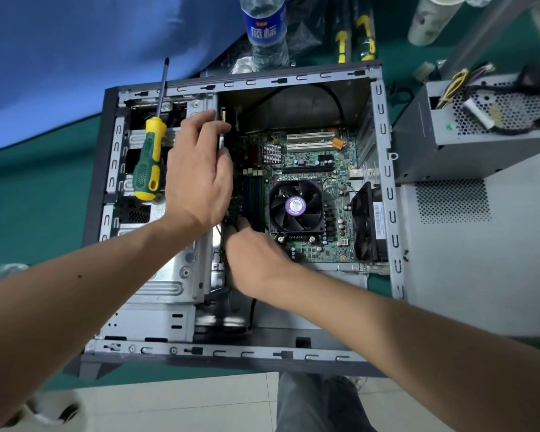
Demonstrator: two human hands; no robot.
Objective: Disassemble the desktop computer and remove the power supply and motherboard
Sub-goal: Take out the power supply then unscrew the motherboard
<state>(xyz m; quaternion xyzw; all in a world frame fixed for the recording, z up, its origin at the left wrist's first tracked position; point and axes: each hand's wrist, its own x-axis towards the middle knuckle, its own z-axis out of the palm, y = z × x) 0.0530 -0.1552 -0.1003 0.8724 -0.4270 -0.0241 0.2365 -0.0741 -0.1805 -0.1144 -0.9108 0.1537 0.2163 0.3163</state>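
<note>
While the computer case (pixel 384 188) lies open on the green surface (pixel 38 188), the motherboard (pixel 312 169) sits inside it. The power supply (pixel 480 126) stands outside, just right of the case. The left hand (pixel 200 169) grips the board's left edge; the right hand (pixel 253 260) reaches under it, its grip hidden. A screwdriver (pixel 150 151) rests on the case's left bay.
</note>
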